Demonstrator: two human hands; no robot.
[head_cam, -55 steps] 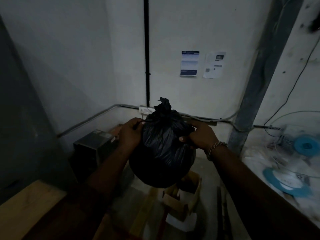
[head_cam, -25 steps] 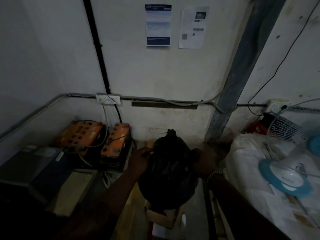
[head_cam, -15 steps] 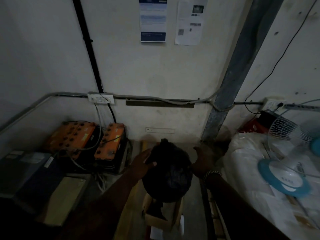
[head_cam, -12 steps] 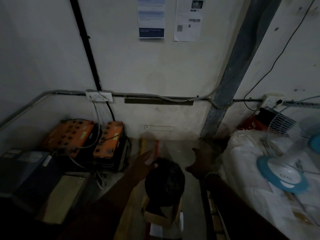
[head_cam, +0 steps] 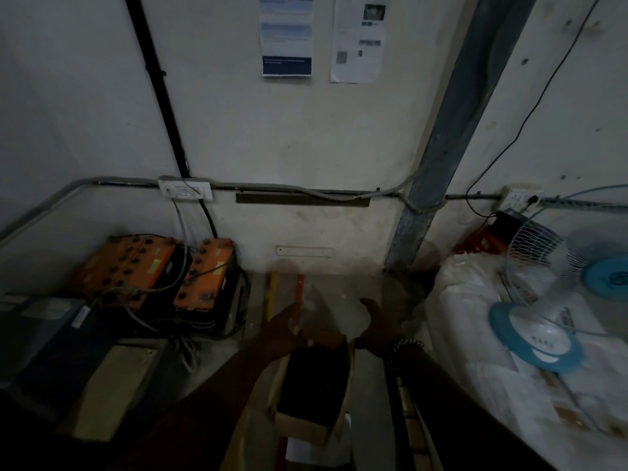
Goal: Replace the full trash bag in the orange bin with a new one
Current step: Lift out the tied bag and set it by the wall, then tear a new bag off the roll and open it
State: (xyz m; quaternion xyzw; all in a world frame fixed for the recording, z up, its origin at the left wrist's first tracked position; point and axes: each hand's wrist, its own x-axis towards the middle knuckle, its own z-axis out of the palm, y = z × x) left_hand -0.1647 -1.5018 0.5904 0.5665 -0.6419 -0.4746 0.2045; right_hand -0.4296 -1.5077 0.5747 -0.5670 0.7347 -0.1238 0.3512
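A dim storeroom corner, stained white wall (head_cam: pixel 306 137) behind. On the floor the black trash bag (head_cam: pixel 314 382) sits down inside an open cardboard box (head_cam: pixel 299 428), filling it. It looks soft, slick-skinned and fairly light. I'd grab it by the bunched plastic at the top, not the smooth sides. The left hand (head_cam: pixel 283 329) and right hand (head_cam: pixel 380 326) hover just above it, spread apart, fingers loose, gripping nothing. Orange-topped batteries (head_cam: pixel 204 277) stand left, a table fan (head_cam: pixel 543 300) right.

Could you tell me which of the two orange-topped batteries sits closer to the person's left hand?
The narrower battery, on the side toward the left hand; the wider battery stands beyond it.
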